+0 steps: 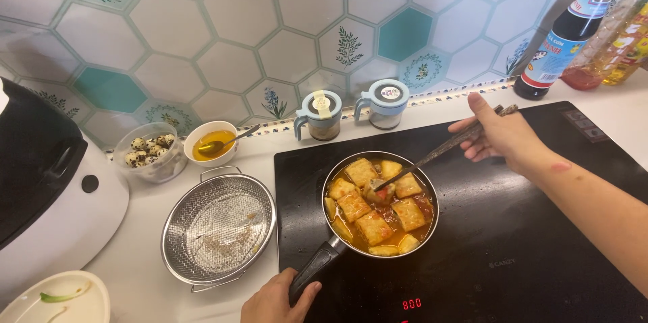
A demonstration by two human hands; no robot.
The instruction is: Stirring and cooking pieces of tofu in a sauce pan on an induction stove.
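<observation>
A small frying pan (334, 245) stands on the black induction hob (513, 228); it holds several golden fried tofu pieces (372, 225) in a red-orange sauce. My left hand (277, 301) grips the pan's dark handle at the bottom edge. My right hand (503, 135) holds a pair of chopsticks (439, 154) over the hob, above and to the right of the pan. Their tips pinch a piece of food (379, 191) in the middle of the pan.
A steel mesh strainer (219, 228) sits left of the hob. Behind it stand a bowl of speckled quail eggs (150, 149), a small bowl of orange sauce with a spoon (210, 143) and two lidded jars (351, 115). Sauce bottles (574, 29) stand far right; a white appliance (47, 195) far left.
</observation>
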